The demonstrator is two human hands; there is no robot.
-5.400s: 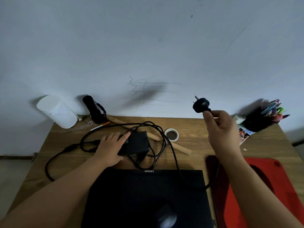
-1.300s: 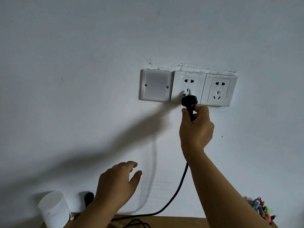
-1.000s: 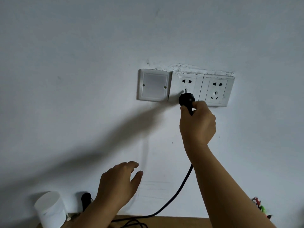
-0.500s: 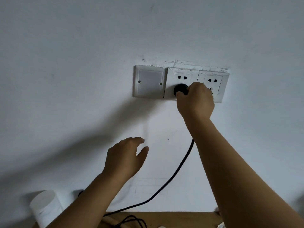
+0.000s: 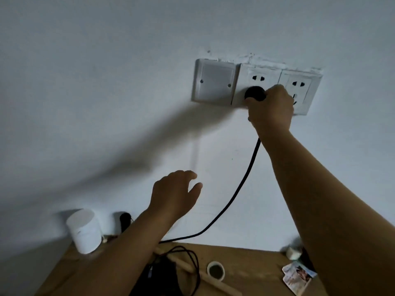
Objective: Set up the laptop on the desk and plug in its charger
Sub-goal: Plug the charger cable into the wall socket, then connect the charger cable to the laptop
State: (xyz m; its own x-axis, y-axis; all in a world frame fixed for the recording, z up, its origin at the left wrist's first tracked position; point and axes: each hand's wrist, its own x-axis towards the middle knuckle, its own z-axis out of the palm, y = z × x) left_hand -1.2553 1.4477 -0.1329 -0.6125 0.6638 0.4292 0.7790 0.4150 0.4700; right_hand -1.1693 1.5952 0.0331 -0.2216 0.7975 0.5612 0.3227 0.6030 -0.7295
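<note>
My right hand (image 5: 270, 107) is raised to the white wall socket plate (image 5: 258, 77), its fingers closed on the black plug (image 5: 254, 93), which sits against the lower outlet of the middle plate. The black charger cable (image 5: 241, 186) hangs from the plug down to the wooden desk (image 5: 252, 265). My left hand (image 5: 174, 195) hovers in the air below, fingers spread, holding nothing. The charger's black brick (image 5: 164, 276) lies on the desk, partly hidden by my left forearm. The laptop is out of view.
A blank white cover plate (image 5: 214, 83) and a second socket (image 5: 301, 86) flank the used one. On the desk are a white cylinder (image 5: 84, 233), a black flashlight (image 5: 125, 221), a wooden stick (image 5: 203, 276), a tape roll (image 5: 215, 271) and a printed card (image 5: 298, 278).
My right hand lifted the plug from over the desk up to the wall and pushed it against the middle socket. My left hand left the charger brick and rose into the air.
</note>
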